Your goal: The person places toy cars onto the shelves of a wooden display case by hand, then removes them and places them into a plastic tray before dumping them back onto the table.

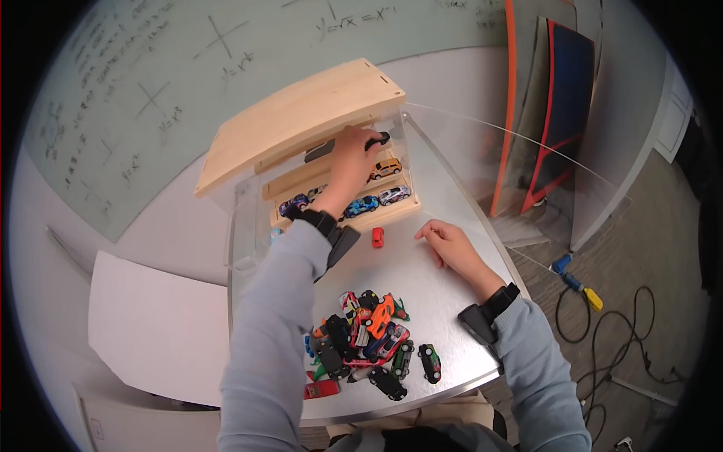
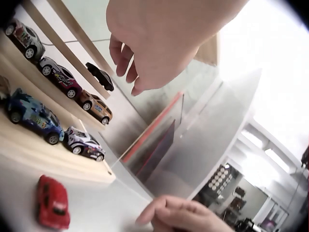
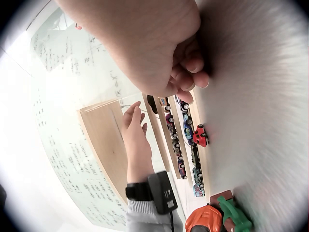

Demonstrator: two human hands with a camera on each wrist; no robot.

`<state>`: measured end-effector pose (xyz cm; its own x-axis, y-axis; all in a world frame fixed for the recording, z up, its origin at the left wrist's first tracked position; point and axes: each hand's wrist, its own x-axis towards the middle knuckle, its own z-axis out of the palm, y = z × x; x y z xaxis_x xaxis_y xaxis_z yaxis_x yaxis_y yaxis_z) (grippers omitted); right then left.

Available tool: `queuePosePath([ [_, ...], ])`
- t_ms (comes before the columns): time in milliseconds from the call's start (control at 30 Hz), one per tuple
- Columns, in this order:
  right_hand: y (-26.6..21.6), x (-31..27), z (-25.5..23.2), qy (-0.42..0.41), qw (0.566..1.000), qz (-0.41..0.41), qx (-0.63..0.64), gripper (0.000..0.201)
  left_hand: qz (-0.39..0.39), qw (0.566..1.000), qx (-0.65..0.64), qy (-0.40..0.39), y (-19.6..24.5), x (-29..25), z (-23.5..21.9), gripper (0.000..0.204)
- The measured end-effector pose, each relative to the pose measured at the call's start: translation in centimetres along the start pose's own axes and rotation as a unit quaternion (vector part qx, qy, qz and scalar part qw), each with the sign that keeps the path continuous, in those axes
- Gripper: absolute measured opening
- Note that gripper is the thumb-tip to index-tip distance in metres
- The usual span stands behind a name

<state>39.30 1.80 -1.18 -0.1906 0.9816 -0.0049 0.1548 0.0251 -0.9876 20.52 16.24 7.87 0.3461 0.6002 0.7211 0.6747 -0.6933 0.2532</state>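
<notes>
My left hand (image 1: 352, 162) reaches to the upper shelf of a wooden display rack (image 1: 282, 181), beside a black toy car (image 2: 100, 76). In the left wrist view its fingers hang loosely bent, with a gap between them and that car. Toy cars stand in rows on the tiers below, among them an orange car (image 1: 386, 168), a blue car (image 1: 361, 206) and a white-purple car (image 1: 395, 195). My right hand (image 1: 454, 250) rests over the metal table, loosely curled and holding nothing. A small red car (image 1: 378, 237) sits between it and the rack.
A heap of toy cars (image 1: 354, 331) lies on the near part of the metal table (image 1: 444, 301). The rack has a wooden top panel (image 1: 301, 124) and clear side panels. A whiteboard (image 1: 248, 38) stands behind, and cables (image 1: 625, 339) lie on the floor at right.
</notes>
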Motion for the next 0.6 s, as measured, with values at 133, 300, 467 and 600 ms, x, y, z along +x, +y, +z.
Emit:
queuePosePath([
  [133, -0.1, 0.0, 0.0, -0.004, 1.000, 0.004, 0.000, 0.021, -0.039, 0.928, -0.023, -0.369, 5.4, -4.9, -3.8, 0.029],
  [300, -0.3, -0.1, -0.1, 0.006, 1.000, 0.012, 0.002, 0.022, 0.023, 0.881, -0.059, -0.468, 10.8, -12.4, -10.0, 0.058],
  [467, 0.0, 0.0, 0.1, -0.001, 1.000, 0.011, 0.002, 0.022, 0.054, 0.892, 0.019, -0.449, 12.0, -18.1, -13.1, 0.066],
  [600, 0.2, 0.1, 0.0, -0.010, 1.000, 0.007, 0.001, 0.024, 0.023, 0.920, -0.011, -0.392, 10.9, -19.2, -12.3, 0.060],
])
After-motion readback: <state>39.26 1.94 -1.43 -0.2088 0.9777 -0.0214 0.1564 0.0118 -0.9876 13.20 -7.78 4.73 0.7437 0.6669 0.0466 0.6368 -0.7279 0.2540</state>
